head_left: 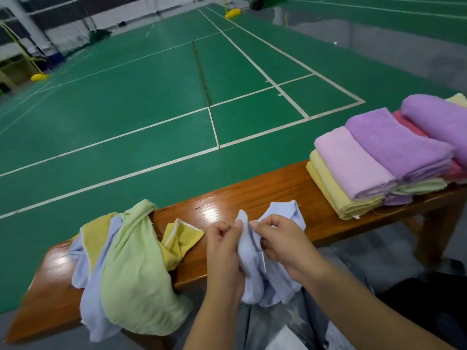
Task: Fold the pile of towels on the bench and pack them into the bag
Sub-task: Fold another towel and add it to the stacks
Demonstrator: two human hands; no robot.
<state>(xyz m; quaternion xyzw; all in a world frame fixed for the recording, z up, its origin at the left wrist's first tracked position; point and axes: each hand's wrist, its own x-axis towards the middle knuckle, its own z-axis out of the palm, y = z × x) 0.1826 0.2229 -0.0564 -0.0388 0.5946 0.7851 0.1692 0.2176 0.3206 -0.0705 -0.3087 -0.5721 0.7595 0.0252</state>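
Note:
A pale blue towel (275,279) hangs crumpled over the near edge of the wooden bench (265,190). My left hand (223,245) pinches its upper edge, and my right hand (281,239) pinches the same edge just beside it. To the left lies an unfolded pile of towels (126,263) in light green, yellow and pale blue, partly draped over the bench's front. On the right end of the bench sits a stack of folded towels (384,157) in purple, pink, yellow and red. No bag is clearly in view.
The green court floor (151,109) with white lines stretches beyond the bench. A dark object (434,306) lies on the grey floor at the lower right. My patterned trouser legs (285,324) fill the bottom centre.

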